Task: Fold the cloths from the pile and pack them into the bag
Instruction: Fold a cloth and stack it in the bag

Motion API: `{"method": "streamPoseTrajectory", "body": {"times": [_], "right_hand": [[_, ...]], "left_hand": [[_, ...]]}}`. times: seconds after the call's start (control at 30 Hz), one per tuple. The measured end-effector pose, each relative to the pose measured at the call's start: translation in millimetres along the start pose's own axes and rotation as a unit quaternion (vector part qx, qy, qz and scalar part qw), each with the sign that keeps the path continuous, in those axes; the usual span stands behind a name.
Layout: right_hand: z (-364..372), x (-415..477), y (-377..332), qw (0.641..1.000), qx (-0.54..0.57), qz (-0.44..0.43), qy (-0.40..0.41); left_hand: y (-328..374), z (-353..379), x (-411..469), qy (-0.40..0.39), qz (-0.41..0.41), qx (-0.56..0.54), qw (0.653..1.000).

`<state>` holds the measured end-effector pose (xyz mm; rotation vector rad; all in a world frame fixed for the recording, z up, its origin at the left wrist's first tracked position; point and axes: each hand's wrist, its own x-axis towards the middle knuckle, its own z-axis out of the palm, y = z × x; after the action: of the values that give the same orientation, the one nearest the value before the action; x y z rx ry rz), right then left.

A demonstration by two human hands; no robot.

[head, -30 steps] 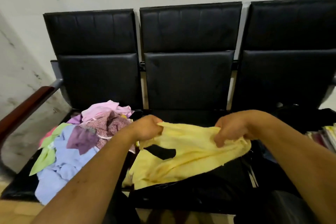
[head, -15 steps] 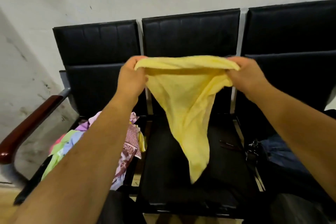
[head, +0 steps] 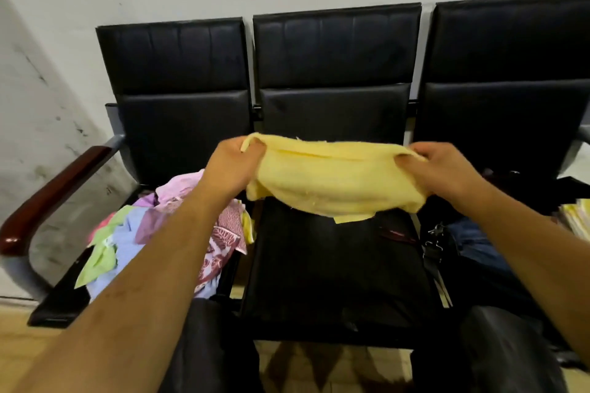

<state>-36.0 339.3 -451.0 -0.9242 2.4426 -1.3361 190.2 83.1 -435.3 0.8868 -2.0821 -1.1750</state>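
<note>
**Yellow cloth lowered and doubled over the middle seat**

Since the frame half a second ago, both hands have come down from backrest height to just above the seat. The yellow cloth, which then hung in a long point, is now gathered into a short, doubled band.

Left hand: fingers curled, pinching the cloth's left end, with a small loop of fabric standing above the knuckles.

Right hand: fingers and thumb curled round the right end, gripping it.

The cloth is stretched between the two hands and sags slightly. Its lower edge hangs clear above the middle seat, and one loose corner points down at the centre.

Pile of cloths: lies on the left seat in pink, lilac, green, blue and a maroon print. It spills over the front edge and is partly hidden by the left forearm.

Bag: dark, on the right seat, with blue fabric showing at its top and a metal strap clip at its left side. It is apart from the held cloth.

A wooden armrest closes the left end of the bench.
</note>
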Motion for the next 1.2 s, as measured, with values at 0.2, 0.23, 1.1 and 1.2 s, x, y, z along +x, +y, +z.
{"method": "streamPoseTrajectory", "body": {"times": [0.2,0.23,1.1,1.2], "right_hand": [[35,-37,91,0.925,-0.149,0.178,-0.301],[43,-38,103,0.911,-0.166,0.193,-0.324],[203,111,229,0.942,-0.191,0.243,-0.129],[209,114,227,0.923,-0.2,0.28,-0.173]], "left_hand": [[-101,21,-45,-0.33,-0.205,0.169,0.906],[-119,27,-47,-0.359,-0.224,0.17,0.89],[-302,155,126,-0.201,-0.16,0.311,0.915],[-310,159,132,-0.177,-0.157,0.307,0.922]]}}
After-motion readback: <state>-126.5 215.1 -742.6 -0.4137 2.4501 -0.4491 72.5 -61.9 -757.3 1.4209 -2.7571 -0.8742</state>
